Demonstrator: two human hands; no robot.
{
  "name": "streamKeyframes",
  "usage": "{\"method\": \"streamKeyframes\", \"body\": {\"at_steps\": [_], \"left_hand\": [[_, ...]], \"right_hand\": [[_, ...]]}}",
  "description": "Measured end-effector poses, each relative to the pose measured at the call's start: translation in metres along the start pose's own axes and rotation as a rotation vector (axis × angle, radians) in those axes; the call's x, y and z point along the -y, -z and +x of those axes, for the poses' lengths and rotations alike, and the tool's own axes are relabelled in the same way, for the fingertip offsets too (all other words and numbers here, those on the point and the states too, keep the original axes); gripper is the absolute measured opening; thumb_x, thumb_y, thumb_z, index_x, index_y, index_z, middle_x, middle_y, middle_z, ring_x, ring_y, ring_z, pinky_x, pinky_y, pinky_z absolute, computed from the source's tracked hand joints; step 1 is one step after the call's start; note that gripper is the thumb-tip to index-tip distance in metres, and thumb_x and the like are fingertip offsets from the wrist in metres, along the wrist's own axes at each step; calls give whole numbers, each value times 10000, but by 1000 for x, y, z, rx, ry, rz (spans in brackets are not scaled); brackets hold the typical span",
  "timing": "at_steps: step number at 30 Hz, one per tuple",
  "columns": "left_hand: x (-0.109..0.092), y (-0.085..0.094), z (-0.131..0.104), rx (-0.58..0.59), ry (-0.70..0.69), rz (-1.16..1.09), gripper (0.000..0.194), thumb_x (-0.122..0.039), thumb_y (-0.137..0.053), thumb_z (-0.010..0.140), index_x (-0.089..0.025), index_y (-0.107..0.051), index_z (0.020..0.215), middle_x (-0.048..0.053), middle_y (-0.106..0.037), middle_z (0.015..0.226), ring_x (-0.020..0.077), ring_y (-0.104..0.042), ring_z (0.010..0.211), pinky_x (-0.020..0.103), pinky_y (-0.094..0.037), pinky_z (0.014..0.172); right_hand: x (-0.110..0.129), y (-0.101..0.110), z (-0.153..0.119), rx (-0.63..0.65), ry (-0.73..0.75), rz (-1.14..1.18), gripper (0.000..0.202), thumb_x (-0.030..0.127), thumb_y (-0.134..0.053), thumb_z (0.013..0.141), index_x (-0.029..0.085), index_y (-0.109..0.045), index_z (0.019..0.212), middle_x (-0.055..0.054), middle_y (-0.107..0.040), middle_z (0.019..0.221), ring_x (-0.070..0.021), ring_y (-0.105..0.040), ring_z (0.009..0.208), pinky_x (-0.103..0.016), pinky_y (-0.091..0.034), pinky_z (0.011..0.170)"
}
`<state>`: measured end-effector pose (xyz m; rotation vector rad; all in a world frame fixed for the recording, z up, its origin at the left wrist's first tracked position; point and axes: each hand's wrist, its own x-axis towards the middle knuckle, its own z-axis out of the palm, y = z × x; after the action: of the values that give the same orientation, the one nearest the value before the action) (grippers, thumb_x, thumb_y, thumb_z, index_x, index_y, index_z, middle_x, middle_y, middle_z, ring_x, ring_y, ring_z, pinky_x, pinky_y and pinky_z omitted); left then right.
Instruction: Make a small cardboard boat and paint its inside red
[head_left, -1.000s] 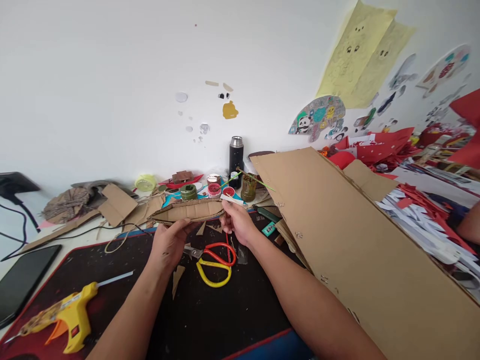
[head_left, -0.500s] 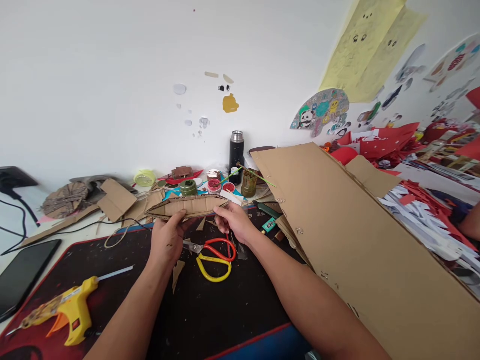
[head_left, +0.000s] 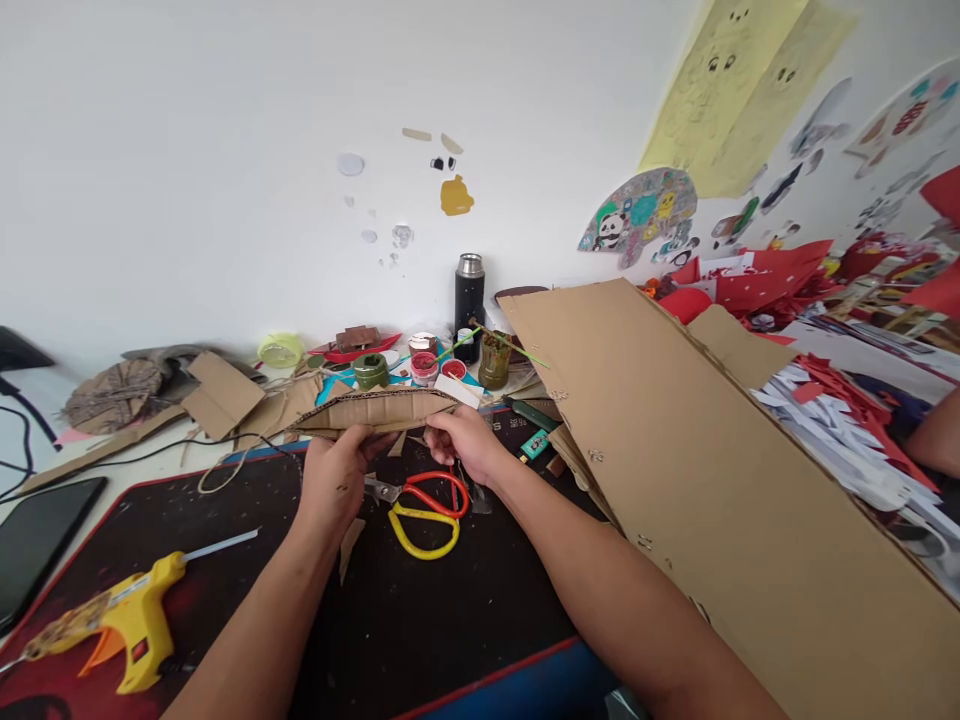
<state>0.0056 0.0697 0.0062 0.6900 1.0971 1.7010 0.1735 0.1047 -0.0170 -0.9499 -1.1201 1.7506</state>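
Observation:
Between my hands is a long, narrow cardboard boat shape (head_left: 386, 408) with raised sides and a pointed left end, held above the dark mat. My left hand (head_left: 341, 465) grips its near side with the thumb on top. At its right end, my right hand (head_left: 461, 440) pinches the cardboard between thumb and fingers. Scissors (head_left: 424, 510) with one red and one yellow handle lie on the mat just below my hands. Small cardboard scraps (head_left: 350, 548) lie near my left wrist.
A yellow glue gun (head_left: 139, 620) rests on the mat (head_left: 420, 640) at left, beside a black phone (head_left: 49, 550). A large cardboard sheet (head_left: 675, 430) leans across the right. Paint jars (head_left: 371, 371) and a black thermos (head_left: 469, 300) stand along the wall.
The cardboard shape has tilted slightly, so less of its inside shows. Both hands keep their hold. The whole view has shifted a little.

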Motion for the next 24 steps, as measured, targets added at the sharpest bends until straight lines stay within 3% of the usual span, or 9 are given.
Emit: {"method": "streamKeyframes", "body": {"at_steps": [12, 20, 24], "left_hand": [[0, -4, -7, 1, -13, 16, 453, -224, -920, 553, -161, -716, 952, 48, -752, 957, 210, -717, 853, 300, -654, 676], [6, -2, -3, -21, -11, 36, 452, -226, -906, 545, -142, -727, 952, 75, -755, 983, 215, -722, 797, 340, -655, 676], [-1, 1, -3, 67, 20, 57, 417, -274, -939, 558, -140, -743, 901, 101, -773, 948, 251, -738, 832, 348, -643, 673]], "right_hand": [[1, -3, -2, -15, 52, 29, 362, 295, -636, 783, 232, -447, 481, 57, -410, 412, -88, -437, 348, -230, -235, 382], [3, -4, -4, -52, 35, 42, 340, 274, -674, 781, 260, -408, 570, 103, -330, 394, -95, -422, 330, -219, -230, 378], [3, -5, -3, -56, 23, 62, 388, 277, -659, 789, 269, -359, 544, 93, -326, 387, -95, -421, 333, -222, -225, 380]]}}
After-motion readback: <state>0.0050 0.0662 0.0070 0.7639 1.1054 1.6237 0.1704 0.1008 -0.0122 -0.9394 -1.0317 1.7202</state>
